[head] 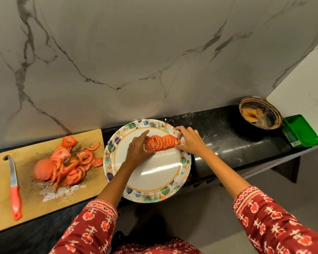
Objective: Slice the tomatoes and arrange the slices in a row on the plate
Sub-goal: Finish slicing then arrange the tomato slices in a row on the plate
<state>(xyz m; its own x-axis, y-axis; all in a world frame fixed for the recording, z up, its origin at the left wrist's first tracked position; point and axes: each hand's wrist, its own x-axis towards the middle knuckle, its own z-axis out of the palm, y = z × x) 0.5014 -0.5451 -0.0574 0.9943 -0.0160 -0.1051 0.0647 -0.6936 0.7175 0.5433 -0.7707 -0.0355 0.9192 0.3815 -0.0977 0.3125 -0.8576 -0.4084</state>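
— On the black counter [218, 129], what holds what?

— A round white plate [151, 180] with a rim of coloured leaves and an orange band carries a short row of tomato slices [161, 143] across its far half. The slices overlap like fallen dominoes, running from the plate's middle toward its right rim. To the left, the wooden cutting board [92, 182] bears a heap of cut tomato [68, 162]: rings, end pieces and one larger uncut chunk, with wet juice and seeds pooled toward the near side. A knife [14, 186] with a red handle lies on the board's left side, apart from the heap. Far right stands a dark round pot [260, 113] smeared inside with brownish-orange residue, and beside it a green box [301, 131].

— How do the slices on the plate look?

— Red-orange, thin, with pale seedy centres; the leftmost one faces up and shows its wet cut surface.

— And the hands?

— The left hand [138, 148] sits at the row's left end, forefinger stretched out behind the row and thumb in front, bracketing the first slice. The right hand [188, 139] is at the right end over the rim, fingers curled in and pinching the last slices. The row lies between the two hands, touching both.
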